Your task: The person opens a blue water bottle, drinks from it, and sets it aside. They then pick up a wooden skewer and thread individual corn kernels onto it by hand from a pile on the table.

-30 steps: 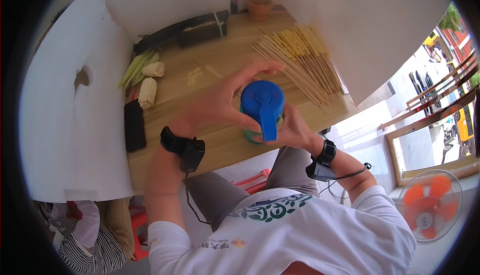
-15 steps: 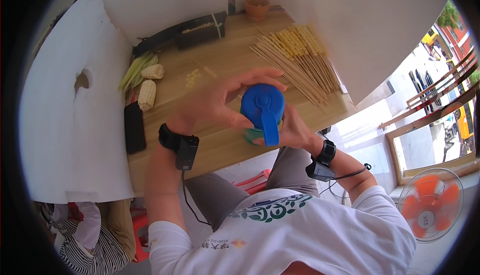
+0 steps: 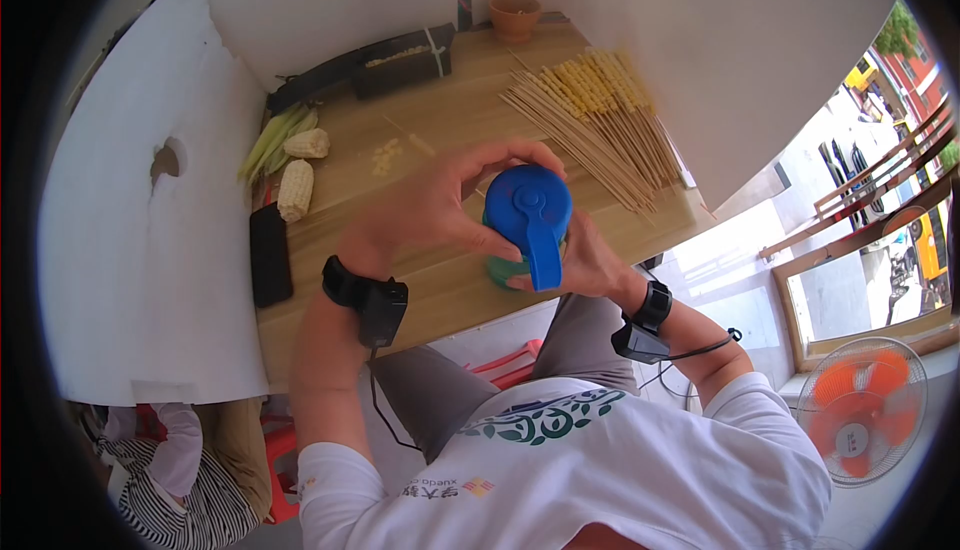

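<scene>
A bottle with a green body and a round blue lid with a carrying loop is held up in front of me, over the table's near edge. My right hand is wrapped round the green body from the right. From the left, my left hand curves its fingers and thumb round the lid's rim. Beyond the hands lie a few loose corn kernels and a single skewer. To the right is a spread of corn skewers beside bare wooden sticks.
Left on the table are two corn cobs, green husks and a flat black object. A black tray and a clay pot stand at the back. Another person sits lower left; a fan stands right.
My left hand's fingers have drawn in round the lid's rim and its wrist has turned a little. The bottle has shifted slightly right; my right hand stays put.
</scene>
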`<state>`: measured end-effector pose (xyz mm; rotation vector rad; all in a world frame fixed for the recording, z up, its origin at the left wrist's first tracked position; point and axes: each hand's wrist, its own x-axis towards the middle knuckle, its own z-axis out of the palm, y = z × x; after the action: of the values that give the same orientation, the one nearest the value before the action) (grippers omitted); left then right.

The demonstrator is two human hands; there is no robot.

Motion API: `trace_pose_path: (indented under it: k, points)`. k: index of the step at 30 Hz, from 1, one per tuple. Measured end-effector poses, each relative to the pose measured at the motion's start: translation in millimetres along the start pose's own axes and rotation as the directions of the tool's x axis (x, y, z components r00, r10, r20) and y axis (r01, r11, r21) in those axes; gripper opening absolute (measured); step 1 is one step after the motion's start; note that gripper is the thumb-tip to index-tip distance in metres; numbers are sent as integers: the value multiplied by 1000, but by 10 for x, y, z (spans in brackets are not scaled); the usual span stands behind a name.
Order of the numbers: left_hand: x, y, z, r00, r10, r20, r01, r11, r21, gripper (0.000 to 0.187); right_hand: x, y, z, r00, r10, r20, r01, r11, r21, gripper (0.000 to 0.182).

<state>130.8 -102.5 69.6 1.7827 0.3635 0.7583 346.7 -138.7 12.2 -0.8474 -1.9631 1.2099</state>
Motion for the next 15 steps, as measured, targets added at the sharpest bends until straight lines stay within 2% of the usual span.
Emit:
trace_pose_path:
  k: [2,3,5,6,8,12,14,15]
  points:
    - [6,67,71,989,-123,-84,134,982,136,86,6,-31,10,1000,21,-17,-21,1000,-5,75]
    - [7,78,121,989,-123,-84,134,982,135,86,1,-37,13,1000,22,-17,-22,1000,-6,75]
    - [9,96,206,980,18,-198,69,904,423,87,-11,-43,17,999,31,-42,-33,999,-37,75]
    - [12,110,196,980,18,-198,69,904,423,87,-8,-40,20,999,31,-42,-33,999,-37,75]
    - [10,136,154,988,91,-122,-59,969,241,84,-6,-33,34,997,31,-67,-32,999,-24,72]
    - [-42,102,67,994,-22,-103,34,992,119,82,-10,2,21,997,22,-67,-21,1000,11,73]
    - [-78,100,58,983,91,-159,-79,994,76,77,-10,65,27,997,-3,-82,3,1000,-10,75]
    - [-127,142,62,984,89,-157,-78,994,74,77,-12,73,31,996,-1,-84,0,1000,-9,75]
